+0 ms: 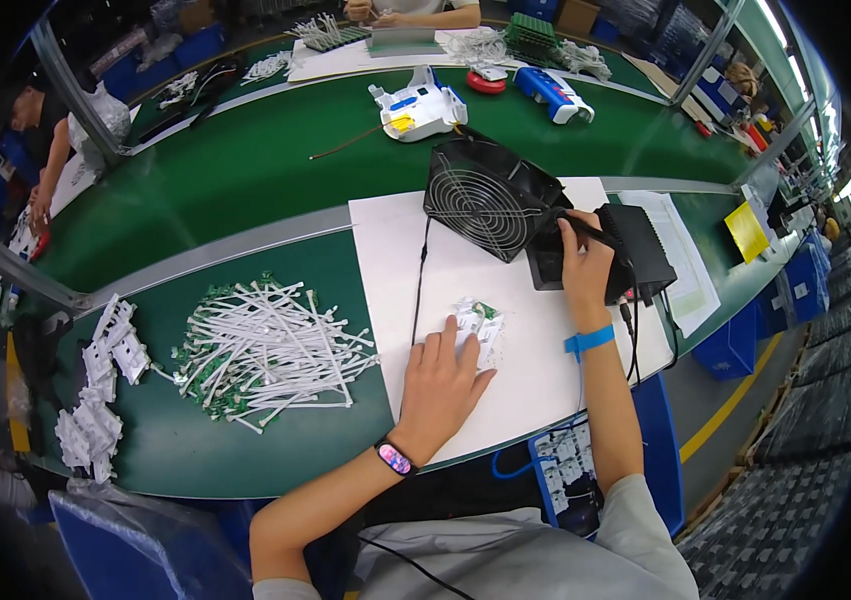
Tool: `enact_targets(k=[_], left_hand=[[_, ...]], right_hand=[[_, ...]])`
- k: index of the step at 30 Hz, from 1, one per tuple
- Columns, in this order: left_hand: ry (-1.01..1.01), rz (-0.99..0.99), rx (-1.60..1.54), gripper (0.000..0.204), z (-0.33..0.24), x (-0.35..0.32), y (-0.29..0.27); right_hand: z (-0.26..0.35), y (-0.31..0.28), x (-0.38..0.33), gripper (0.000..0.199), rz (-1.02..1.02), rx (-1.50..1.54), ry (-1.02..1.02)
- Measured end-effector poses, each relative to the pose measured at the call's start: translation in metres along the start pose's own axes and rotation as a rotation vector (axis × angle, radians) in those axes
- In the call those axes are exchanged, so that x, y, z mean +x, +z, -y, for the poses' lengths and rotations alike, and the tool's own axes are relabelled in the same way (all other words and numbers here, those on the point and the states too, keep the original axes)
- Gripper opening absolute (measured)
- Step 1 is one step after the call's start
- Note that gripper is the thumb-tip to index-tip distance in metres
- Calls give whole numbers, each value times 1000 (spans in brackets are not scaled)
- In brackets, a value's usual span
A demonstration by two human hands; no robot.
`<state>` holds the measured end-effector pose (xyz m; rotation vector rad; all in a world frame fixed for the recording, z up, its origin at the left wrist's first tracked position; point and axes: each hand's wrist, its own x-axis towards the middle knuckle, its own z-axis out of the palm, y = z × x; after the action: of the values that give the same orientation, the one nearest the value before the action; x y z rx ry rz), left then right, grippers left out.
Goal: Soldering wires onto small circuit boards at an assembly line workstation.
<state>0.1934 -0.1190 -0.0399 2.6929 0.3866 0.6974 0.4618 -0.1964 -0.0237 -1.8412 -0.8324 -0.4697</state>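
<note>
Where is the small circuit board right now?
In the head view, the small circuit board lies on the white sheet, under the left hand fingertips, below the black fan.

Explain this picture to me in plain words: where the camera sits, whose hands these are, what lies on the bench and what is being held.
There is one picture, from a wide-angle camera worn on a person's head and looking down, so straight edges bend. No machine is at work: both arms belong to the wearer.

The left hand presses flat on a small white-and-green part lying on a white sheet. The right hand grips a black pen-like tool with a cord, beside a black fan and a black box.

On the green bench, to the left, lie a pile of white strips and white plastic pieces. Other people work at the far side.
</note>
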Motion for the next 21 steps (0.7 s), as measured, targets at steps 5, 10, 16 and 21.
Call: enact_targets(k=[5,10,16,21], left_hand=[[-4,-105,-141,40,6,1,9],[-21,-107,-240,39,7,3,9],[-54,-148,-244,38,9,11,-19],[-272,-587,-57,40,87,29,-107]], right_hand=[[1,-4,-3,32,28,188,187],[8,-17,-31,27,-24,188,266],[32,-20,-70,20,96,123,257],[43,-28,-71,19,133,112,270]])
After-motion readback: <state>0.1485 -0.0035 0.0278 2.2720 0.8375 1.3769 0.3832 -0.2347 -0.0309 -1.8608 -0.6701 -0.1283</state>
